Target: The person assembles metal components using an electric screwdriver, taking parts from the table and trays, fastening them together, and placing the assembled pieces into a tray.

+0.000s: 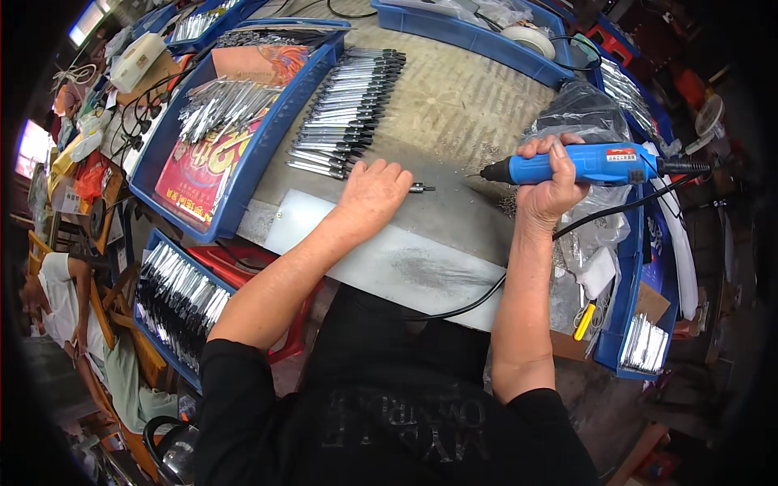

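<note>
My right hand (557, 182) is wrapped round a blue electric screwdriver (600, 164), its black nose pointing left over the table. My left hand (377, 194) is closed palm down on the table over a slim metal rod (421, 188), whose dark, thin end sticks out to the right toward the screwdriver's tip. The rest of that rod is hidden under the fingers. Just beyond the left hand lies a long row of silver and black pen-like rods (344, 113), side by side. A gap separates the screwdriver's tip from the rod.
Blue trays (284, 121) with more silver rods stand at the left, and another tray (478, 40) lies along the back. Small metal bits (486, 154) and clear plastic bags (596, 219) lie at the right, near a yellow-handled tool (584, 321). A black cable (478, 304) crosses the table's front edge. A person (69, 308) sits far left.
</note>
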The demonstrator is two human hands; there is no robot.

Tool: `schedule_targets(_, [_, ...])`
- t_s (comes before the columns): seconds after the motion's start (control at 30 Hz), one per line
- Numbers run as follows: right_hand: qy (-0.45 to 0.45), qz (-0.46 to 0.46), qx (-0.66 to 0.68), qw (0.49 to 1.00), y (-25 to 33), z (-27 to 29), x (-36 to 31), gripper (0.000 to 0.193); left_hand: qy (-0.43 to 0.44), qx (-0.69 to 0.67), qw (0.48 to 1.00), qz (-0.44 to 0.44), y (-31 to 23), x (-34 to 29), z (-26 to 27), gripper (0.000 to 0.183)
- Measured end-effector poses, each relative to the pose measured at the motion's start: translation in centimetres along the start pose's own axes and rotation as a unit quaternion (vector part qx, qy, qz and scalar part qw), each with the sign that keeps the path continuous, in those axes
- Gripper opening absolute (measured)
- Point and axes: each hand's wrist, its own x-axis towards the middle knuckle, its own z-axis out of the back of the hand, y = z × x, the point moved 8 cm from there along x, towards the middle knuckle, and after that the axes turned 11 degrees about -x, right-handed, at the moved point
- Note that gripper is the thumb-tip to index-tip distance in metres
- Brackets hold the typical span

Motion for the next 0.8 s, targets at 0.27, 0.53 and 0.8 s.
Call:
schedule_targets(0.27, [-0.01, -0.003, 0.001, 1.0, -0.2, 0.5, 0.1, 0.025, -0.024, -0.068, 0.997, -0.037, -0.2, 0.5, 0.2, 0.01])
schedule_targets(0.53, [-0.013, -0.012, 0.012, 1.0, -0.4, 0.8, 0.4, 0.025, -0.038, -0.094, 0.995, 0.024, 0.2, 4.2, 0.4, 0.01])
schedule_targets(0.8, [-0.028, -0.014, 0.024, 0.999, -0.3, 1.2, 0.5, 0.028, 0.038, -0.091, 0.995, 0.006, -0.6, 3.3, 0.5, 0.01])
